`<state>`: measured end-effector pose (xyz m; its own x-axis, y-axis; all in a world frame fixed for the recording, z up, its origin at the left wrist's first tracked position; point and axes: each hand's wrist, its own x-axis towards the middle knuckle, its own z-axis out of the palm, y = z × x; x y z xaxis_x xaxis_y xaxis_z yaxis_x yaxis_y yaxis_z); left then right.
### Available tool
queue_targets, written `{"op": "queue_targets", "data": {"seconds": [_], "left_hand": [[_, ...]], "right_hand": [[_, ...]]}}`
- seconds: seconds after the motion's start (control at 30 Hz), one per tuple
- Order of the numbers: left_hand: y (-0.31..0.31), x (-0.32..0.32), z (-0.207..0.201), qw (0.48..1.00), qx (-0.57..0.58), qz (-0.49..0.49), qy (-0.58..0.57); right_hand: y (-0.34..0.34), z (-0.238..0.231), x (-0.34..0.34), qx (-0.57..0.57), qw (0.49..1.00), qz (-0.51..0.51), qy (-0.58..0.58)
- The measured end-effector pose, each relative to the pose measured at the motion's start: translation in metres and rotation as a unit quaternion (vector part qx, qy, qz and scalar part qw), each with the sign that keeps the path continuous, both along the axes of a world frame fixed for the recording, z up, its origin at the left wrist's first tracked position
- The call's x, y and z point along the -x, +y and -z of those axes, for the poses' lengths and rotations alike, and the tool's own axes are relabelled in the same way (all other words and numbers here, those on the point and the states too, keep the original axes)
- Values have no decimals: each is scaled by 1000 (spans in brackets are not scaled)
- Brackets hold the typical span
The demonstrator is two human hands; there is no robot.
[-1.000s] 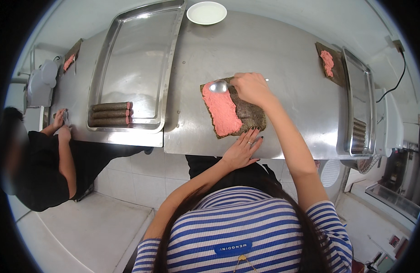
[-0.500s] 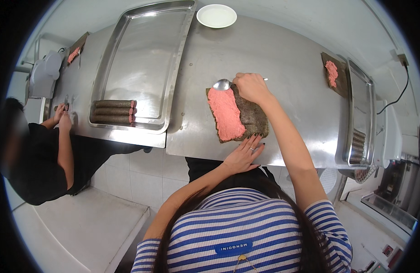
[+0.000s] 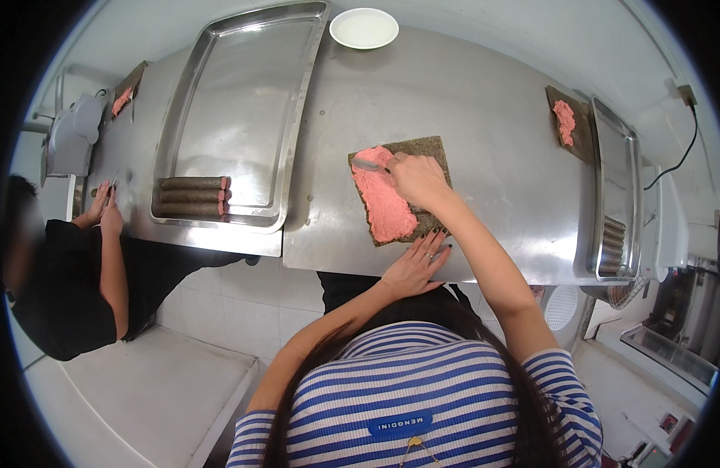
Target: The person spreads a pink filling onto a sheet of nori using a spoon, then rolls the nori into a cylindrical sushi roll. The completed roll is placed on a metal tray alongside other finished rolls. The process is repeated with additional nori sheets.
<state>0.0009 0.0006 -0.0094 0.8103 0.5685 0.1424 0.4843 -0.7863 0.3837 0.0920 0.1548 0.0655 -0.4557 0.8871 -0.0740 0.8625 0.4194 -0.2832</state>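
a steel table point(image 3: 485, 109) runs along a plain white wall point(image 3: 492, 19), light glinting softly off its top; the floor point(image 3: 248, 312) is pale and tiled, and a black cord point(image 3: 695, 129) hangs from a socket point(image 3: 686, 95) at the right

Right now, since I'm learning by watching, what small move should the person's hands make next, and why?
With the right hand, perhaps draw the spoon lightly along the pink paste toward its near end: the spoon is at the far end, and the paste's right edge looks wavy. The left hand lies at the dark sheet's near edge, seemingly able to steady it.
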Motion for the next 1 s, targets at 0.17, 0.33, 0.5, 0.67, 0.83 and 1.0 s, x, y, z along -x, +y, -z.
{"op": "queue_targets", "data": {"seconds": [0.17, 0.33, 0.5, 0.67, 0.83, 1.0], "left_hand": [[0, 0, -2, 1000, -4, -3, 5], [1, -2, -2, 1000, 1, -1, 14], [0, -2, -5, 1000, -7, -1, 27], [0, -3, -2, 1000, -6, -5, 18], [-1, -2, -2, 1000, 2, -2, 28], [-2, -3, 1, 999, 9, 2, 38]], "right_hand": [[-5, -8, -25, 16, 985, 149, 83], [-10, 4, -41, 66, 974, 210, 54], [-17, 2, -35, 90, 975, 200, 44], [-37, 3, -44, 94, 978, 178, 46], [-72, -11, -52, 141, 975, 169, 36], [-109, -15, -60, 141, 976, 167, 19]]}}
